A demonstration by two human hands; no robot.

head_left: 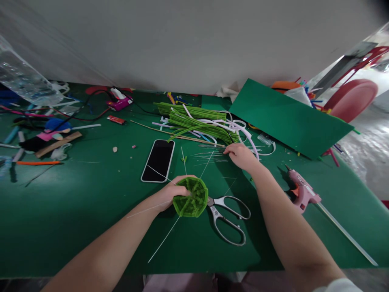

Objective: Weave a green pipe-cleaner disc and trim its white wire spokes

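Note:
A green fuzzy round piece (197, 198) with ribs and thin wires sticking out from its edge is in my left hand (172, 194), the thumb pressed on its middle. My right hand (240, 156) reaches to several thin loose wires (209, 155) on the table, its fingertips together at their right end; whether a wire is pinched is too small to tell. Beyond that hand lie bundles of green fuzzy stems (194, 119) with pale lilac strips. Grey-handled scissors (229, 217) rest on the table, their blades partly hidden by the green piece.
A phone (158, 161) lies left of the wires. On the right are a pink glue gun (302, 190) with a long glue stick and a green sheet (285, 117). A small doll (50, 134), a red packet (116, 120) and a plastic bag (27, 77) are at the left.

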